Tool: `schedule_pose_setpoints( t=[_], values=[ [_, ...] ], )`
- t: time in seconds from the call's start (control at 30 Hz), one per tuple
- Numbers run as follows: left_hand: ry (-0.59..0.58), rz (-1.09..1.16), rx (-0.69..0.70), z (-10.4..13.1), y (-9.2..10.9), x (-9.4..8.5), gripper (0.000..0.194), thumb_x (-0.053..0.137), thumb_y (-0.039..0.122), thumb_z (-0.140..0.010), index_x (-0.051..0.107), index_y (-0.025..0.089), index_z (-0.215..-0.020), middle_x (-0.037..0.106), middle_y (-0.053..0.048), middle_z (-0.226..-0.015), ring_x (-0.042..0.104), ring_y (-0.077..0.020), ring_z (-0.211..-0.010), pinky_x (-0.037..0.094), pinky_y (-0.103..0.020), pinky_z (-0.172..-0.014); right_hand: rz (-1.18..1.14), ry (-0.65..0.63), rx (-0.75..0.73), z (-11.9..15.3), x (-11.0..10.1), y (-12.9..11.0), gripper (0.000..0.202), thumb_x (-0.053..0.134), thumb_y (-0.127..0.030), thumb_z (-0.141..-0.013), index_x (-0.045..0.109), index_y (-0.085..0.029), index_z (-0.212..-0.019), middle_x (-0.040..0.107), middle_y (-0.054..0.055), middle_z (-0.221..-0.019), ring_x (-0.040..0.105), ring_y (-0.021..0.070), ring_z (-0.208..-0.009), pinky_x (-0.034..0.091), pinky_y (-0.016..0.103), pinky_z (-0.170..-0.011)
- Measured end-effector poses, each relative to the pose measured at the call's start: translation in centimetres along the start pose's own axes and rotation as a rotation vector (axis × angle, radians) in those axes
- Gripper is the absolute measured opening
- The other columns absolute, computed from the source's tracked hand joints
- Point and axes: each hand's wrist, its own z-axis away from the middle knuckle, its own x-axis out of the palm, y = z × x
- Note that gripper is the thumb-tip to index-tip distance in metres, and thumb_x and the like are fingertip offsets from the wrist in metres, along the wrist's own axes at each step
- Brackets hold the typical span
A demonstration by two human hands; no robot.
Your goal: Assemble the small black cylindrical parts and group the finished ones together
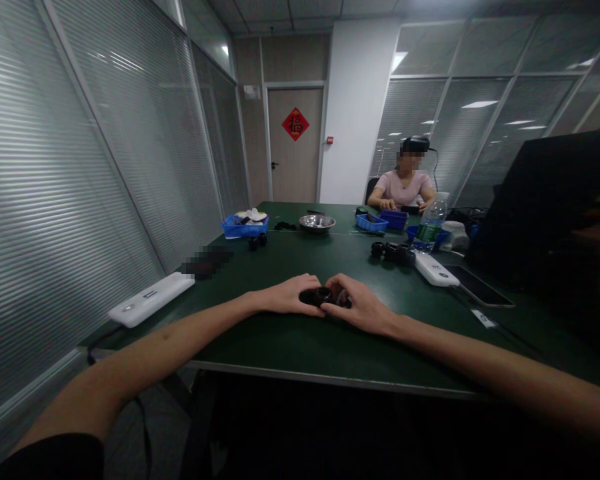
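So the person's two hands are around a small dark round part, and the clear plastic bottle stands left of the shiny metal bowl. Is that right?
Not quite: the head view shows the clear plastic bottle standing right of the shiny metal bowl, not left. The left hand and right hand are indeed around a small dark round part.

Black was seen on the round part (323, 293), dark green on the tabletop (285, 340), pale stripes on the blinds (35, 180).
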Motion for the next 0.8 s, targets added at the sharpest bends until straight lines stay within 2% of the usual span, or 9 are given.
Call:
schedule_pose_setpoints(
  t=[0.2, 0.43, 0.63, 0.8],
  values=[
    [0.018, -0.007, 0.008, 0.02, -0.24, 0.16, 0.046, 0.069, 0.058, -0.09, 0.064, 0.02, -0.114, 0.06, -0.006, -0.11, 0.053, -0.0233, -0.103, 0.041, -0.035, -0.09, 0.024, -0.028, -0.046, 0.03, -0.16, -0.14, 0.03, 0.065, -0.038, -0.094, 0.06, -0.02, -0.117, 0.065, 0.007, -0.104, 0.06, 0.0186, -0.084, 0.051, 0.034, -0.074],
    [0.009, -0.008, 0.015, 0.08, 0.01, 0.02, 0.045, 0.068, 0.058, -0.09, 0.064, 0.02, -0.113, 0.06, -0.006, -0.11, 0.053, -0.0226, -0.102, 0.041, -0.034, -0.088, -0.015, 0.003, -0.008, 0.02, -0.01, 0.03, 0.031, 0.068, -0.041, -0.093, 0.059, -0.02, -0.112, 0.066, 0.006, -0.102, 0.061, 0.0187, -0.083, 0.051, 0.033, -0.071],
    [0.002, -0.005, -0.006, 0.05, 0.23, -0.04, 0.048, 0.067, 0.06, -0.091, 0.063, 0.021, -0.118, 0.06, -0.007, -0.113, 0.052, -0.0236, -0.105, 0.041, -0.036, -0.092, -0.009, -0.022, -0.059, 0.04, -0.24, -0.18, 0.026, 0.062, -0.034, -0.096, 0.06, -0.019, -0.118, 0.066, 0.008, -0.109, 0.061, 0.0187, -0.085, 0.053, 0.035, -0.075],
    [0.001, -0.006, -0.004, 0.0, 0.09, 0.02, 0.047, 0.068, 0.06, -0.09, 0.064, 0.019, -0.113, 0.06, -0.007, -0.111, 0.053, -0.0236, -0.104, 0.04, -0.035, -0.091, -0.018, -0.01, -0.011, -0.03, -0.09, -0.09, 0.033, 0.068, -0.042, -0.093, 0.059, -0.02, -0.115, 0.066, 0.006, -0.104, 0.061, 0.0188, -0.084, 0.052, 0.033, -0.071]
  ],
)
